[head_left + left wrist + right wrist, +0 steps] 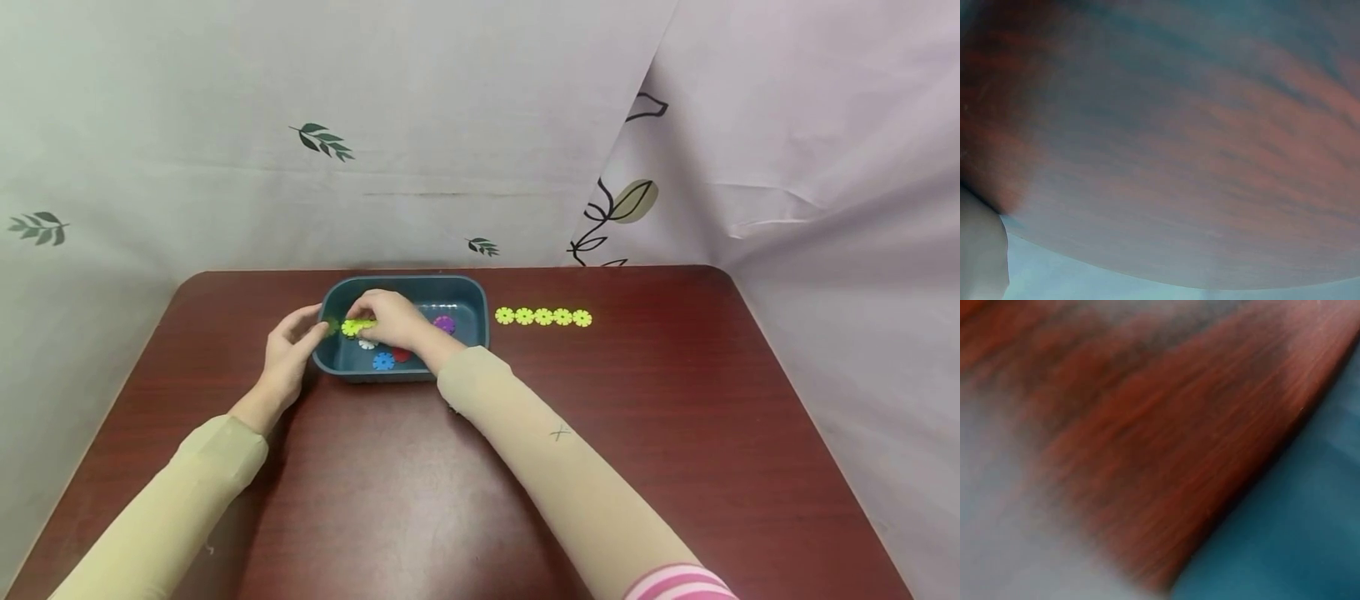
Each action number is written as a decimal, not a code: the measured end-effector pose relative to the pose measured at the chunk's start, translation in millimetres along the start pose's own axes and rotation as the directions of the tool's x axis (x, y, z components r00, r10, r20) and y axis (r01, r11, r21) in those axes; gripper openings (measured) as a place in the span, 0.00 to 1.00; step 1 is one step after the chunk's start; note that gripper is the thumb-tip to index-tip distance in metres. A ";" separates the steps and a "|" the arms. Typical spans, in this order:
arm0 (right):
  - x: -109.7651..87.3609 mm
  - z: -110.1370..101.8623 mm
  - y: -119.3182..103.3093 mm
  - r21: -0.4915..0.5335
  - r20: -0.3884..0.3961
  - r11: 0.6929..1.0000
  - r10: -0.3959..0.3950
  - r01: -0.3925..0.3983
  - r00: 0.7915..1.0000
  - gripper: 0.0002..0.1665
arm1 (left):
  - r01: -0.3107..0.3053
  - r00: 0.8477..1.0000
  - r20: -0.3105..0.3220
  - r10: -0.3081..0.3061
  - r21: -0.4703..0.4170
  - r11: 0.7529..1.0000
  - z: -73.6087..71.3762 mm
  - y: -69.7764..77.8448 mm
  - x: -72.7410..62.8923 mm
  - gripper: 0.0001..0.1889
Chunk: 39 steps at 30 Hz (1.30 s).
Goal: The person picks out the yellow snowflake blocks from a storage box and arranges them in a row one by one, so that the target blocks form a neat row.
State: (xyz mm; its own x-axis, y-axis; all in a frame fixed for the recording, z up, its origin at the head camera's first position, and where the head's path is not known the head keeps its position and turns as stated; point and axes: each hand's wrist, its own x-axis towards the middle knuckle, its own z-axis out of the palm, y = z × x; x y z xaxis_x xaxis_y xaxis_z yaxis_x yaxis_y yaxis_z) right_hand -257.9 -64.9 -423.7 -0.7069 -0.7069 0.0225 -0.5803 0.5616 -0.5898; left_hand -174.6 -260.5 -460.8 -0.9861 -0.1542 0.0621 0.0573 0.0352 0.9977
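Observation:
A dark blue plastic basin [427, 288] stands at the back of the table, with a few flower-shaped plastic discs inside. My left hand [285, 357] holds its left end, thumb at the rim. Reaching into the basin, my right hand [395, 322] pinches a yellow-green flower disc [351, 328] between thumb and fingers. Below and beside that hand lie a white disc [367, 343], a blue disc [383, 361], a red disc [401, 355] and a purple disc [444, 323]. Both wrist views are blurred and show no disc.
Right of the basin, several yellow-green discs [543, 317] form a straight row on the dark red wooden table [675, 400]. A pale cloth [420, 125] with leaf prints hangs behind the table's far edge. The right forearm crosses over the basin's front right rim.

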 end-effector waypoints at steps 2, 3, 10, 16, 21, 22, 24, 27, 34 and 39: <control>0.6 0.7 0.3 -0.017 0.005 1.000 0.004 -0.004 1.000 0.20 | -0.005 1.000 0.002 0.005 -0.006 1.000 0.5 0.3 -0.1 0.18; 0.6 0.8 0.4 -0.019 0.008 1.000 0.007 -0.007 1.000 0.20 | -0.006 1.000 0.004 0.006 -0.008 1.000 0.7 0.4 -0.2 0.18; 0.7 1.1 1.1 -0.034 0.032 0.999 0.006 -0.005 0.999 0.23 | -0.006 1.000 -0.014 0.005 -0.008 1.000 1.5 -0.6 -0.4 0.16; 0.1 1.5 2.7 -0.041 0.020 0.999 0.032 -0.031 0.999 0.21 | -0.005 1.000 -0.021 0.005 -0.014 1.000 3.8 -1.2 0.6 0.16; 0.3 0.9 4.0 -0.036 0.023 0.999 0.038 -0.037 0.999 0.20 | -0.006 1.000 -0.028 0.005 -0.025 1.000 4.0 -1.8 1.2 0.16; 0.3 0.7 4.1 -0.041 0.026 0.999 0.037 -0.036 0.999 0.20 | -0.006 1.000 -0.028 0.005 -0.023 1.000 3.8 -1.7 1.3 0.16; 0.5 0.5 4.7 -0.051 0.031 0.998 0.033 -0.031 0.999 0.20 | -0.006 1.000 -0.027 0.005 -0.019 1.000 3.6 -1.3 1.4 0.16; 0.6 0.1 5.1 -0.055 0.027 0.998 0.020 -0.019 0.999 0.20 | -0.007 1.000 -0.026 0.007 -0.005 1.000 3.3 -0.3 1.2 0.15; 0.1 -0.7 5.6 -0.021 -0.003 1.000 -0.004 0.004 1.000 0.14 | -0.014 1.000 -0.021 0.014 -0.001 1.000 1.9 0.9 0.1 0.15; -0.6 -1.1 6.5 0.019 -0.052 1.000 0.006 -0.005 0.999 0.10 | -0.008 1.000 -0.025 0.008 0.004 1.000 0.5 0.1 -0.4 0.15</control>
State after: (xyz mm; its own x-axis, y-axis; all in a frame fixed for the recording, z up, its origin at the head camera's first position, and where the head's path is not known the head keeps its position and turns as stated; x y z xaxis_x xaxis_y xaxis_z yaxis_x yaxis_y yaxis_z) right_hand -261.6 -60.3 -426.7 -0.7307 -0.6800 0.0607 -0.5688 0.5573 -0.6049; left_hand -174.3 -259.9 -460.7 -0.9815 -0.1781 0.0703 0.0641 0.0406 0.9971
